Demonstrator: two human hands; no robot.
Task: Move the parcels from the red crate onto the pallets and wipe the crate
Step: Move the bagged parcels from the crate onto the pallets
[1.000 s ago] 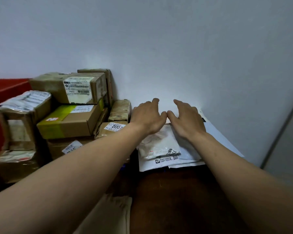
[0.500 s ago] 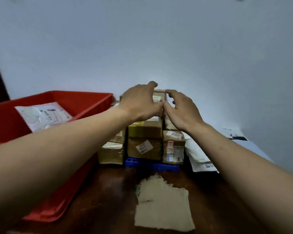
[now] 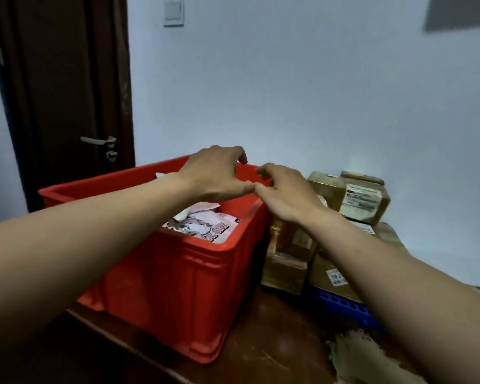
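Observation:
The red crate stands on the dark wooden table, left of centre. Inside it lie white printed parcel bags. My left hand hovers above the crate's far right corner, fingers loosely curved, holding nothing. My right hand hangs just right of it over the crate's right rim, also empty, its thumb nearly touching my left thumb. To the right, taped cardboard parcels are stacked on a blue pallet.
A beige cloth lies on the table at the lower right. A dark door with a metal handle stands behind the crate on the left. A pale wall closes off the back.
My view has swung left from the pallets to the crate. Both hands left the white bags on the right and moved leftward together, empty, to above the crate.

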